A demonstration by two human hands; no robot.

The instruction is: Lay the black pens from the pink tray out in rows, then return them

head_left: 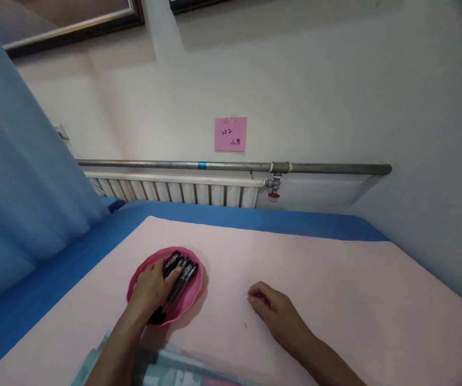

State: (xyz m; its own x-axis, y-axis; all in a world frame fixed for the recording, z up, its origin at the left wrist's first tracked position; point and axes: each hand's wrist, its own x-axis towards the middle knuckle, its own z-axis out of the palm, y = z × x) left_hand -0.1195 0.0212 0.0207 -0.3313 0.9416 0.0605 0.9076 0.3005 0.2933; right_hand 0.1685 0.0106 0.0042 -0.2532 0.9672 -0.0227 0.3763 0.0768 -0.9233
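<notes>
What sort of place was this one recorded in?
Probably an ordinary heated indoor room, though its exact use is unclear: a white radiator runs along the wall, a blue curtain hangs at one side, and a framed picture hangs above.

We see two bare hands, the left hand (150, 289) and the right hand (277, 313), with short, rounded fingers. The left forearm (116, 343) and right forearm (321, 356) are bare too, smooth, narrow at the wrist and broadening toward the near edge, where our view cuts both off.
</notes>
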